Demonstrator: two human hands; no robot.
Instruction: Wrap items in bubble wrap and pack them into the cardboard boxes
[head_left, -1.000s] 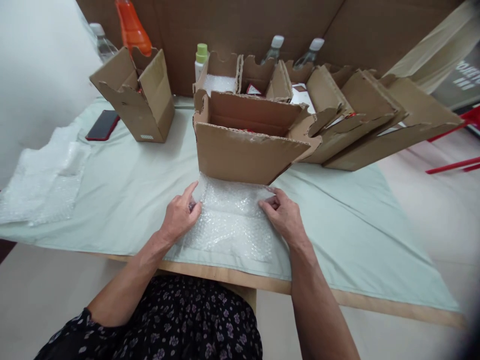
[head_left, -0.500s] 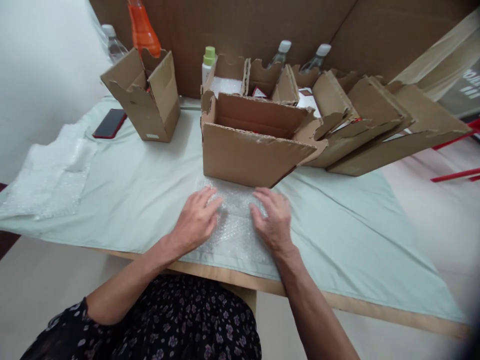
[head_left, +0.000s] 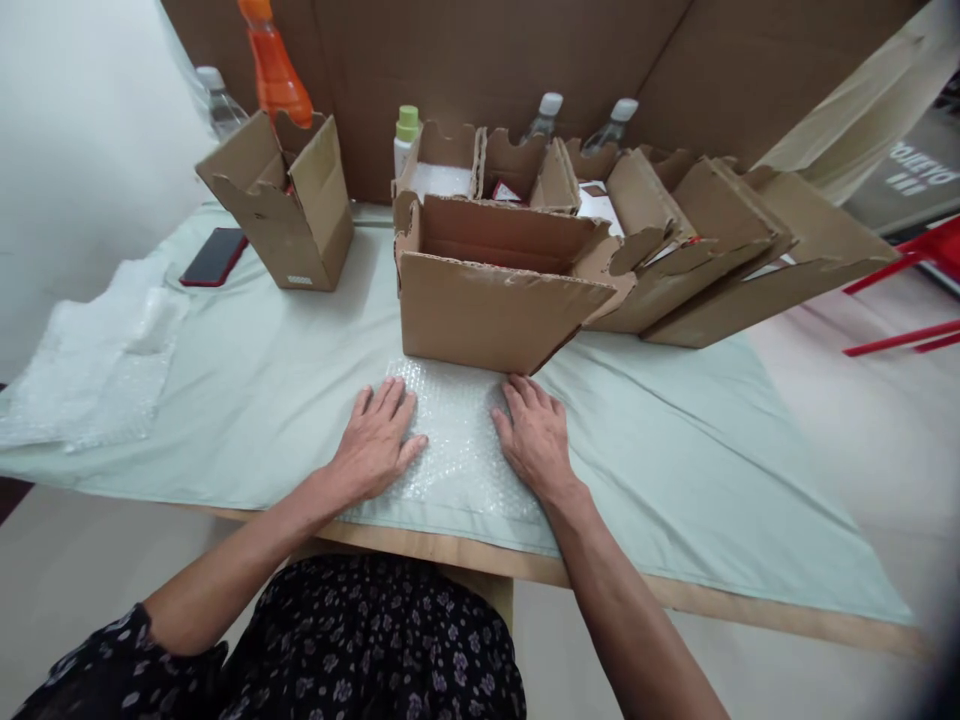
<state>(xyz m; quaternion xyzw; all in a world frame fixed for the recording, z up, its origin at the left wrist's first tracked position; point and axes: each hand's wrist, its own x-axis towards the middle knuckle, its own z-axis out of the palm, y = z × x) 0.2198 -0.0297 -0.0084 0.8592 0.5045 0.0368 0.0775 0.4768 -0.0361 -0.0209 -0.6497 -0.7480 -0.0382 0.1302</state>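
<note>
A clear sheet of bubble wrap (head_left: 457,440) lies flat on the pale green cloth near the table's front edge. My left hand (head_left: 377,440) rests on its left side, palm down with fingers stretched out. On the right side of the sheet, my right hand (head_left: 534,432) lies open too, its fingertips close to the lower edge of a cardboard box (head_left: 495,315). That open-topped box stands just behind the sheet; what it holds is hidden by its front wall.
Several open cardboard boxes (head_left: 705,270) stand behind and to the right. At the left are another box (head_left: 300,230), a phone (head_left: 215,256) and more bubble wrap (head_left: 97,360). Bottles, including an orange one (head_left: 279,75), stand along the back. The table's wooden edge (head_left: 450,548) runs in front.
My left hand has moved left and flattened, its fingers now extended. My right hand has settled flatter on the bubble wrap. The view has shifted slightly.
</note>
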